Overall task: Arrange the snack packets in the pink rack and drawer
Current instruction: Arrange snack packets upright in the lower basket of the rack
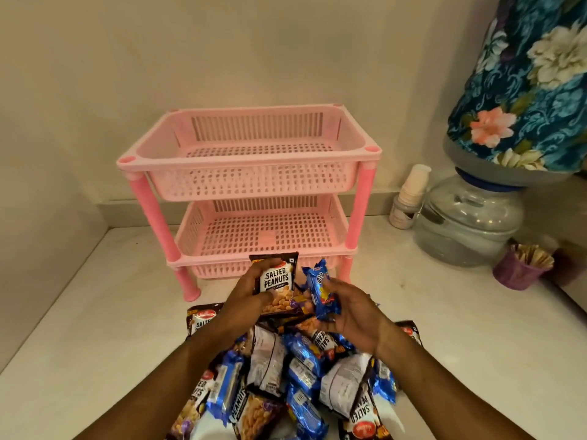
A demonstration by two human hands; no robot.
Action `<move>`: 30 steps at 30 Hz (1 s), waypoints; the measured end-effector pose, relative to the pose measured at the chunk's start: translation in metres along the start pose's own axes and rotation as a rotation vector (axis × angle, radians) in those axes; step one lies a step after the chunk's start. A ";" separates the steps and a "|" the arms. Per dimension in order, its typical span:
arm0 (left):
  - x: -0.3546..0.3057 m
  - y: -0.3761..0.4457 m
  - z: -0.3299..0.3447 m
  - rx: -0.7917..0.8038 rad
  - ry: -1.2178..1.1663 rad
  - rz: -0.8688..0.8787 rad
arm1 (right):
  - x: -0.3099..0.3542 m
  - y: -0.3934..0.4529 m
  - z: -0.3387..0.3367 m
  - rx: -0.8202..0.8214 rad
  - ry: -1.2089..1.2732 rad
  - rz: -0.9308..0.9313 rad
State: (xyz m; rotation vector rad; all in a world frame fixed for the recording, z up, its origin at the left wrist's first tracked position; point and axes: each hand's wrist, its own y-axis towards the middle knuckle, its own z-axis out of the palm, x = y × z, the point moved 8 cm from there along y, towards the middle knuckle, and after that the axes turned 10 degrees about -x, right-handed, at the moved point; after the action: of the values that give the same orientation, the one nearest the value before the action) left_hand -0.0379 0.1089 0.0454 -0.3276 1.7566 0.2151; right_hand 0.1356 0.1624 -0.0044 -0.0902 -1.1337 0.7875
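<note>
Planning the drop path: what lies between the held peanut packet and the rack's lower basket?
Nothing; the head view shows the peanut packet directly before the lower basket.

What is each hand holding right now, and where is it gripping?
Left hand grips a salted peanuts packet along its left edge. Right hand holds a blue biscuit packet by its lower end.

A two-tier pink rack [251,192] stands at the far wall, both slotted baskets bare. Near it lies a heap of snack packets [286,376] — brown salted peanuts, blue biscuit wrappers — jumbled, some face down.
</note>
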 end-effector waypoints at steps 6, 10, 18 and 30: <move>-0.030 0.023 -0.052 -0.051 0.038 0.124 | 0.030 0.022 0.044 -0.054 -0.232 -0.204; -0.041 0.060 -0.088 -0.109 0.058 0.158 | 0.055 0.054 0.075 -0.226 -0.339 -0.292; -0.010 0.161 -0.131 -0.132 0.603 0.132 | 0.081 0.127 0.128 -0.377 -0.239 -0.298; 0.062 0.197 -0.121 0.397 1.295 -0.135 | 0.045 0.222 0.136 -0.394 -0.850 -0.041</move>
State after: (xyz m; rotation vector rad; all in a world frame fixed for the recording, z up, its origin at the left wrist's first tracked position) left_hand -0.2269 0.2494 0.0029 -0.3044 2.9543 -0.5804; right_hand -0.0843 0.3087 -0.0068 -0.0592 -2.0848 0.5551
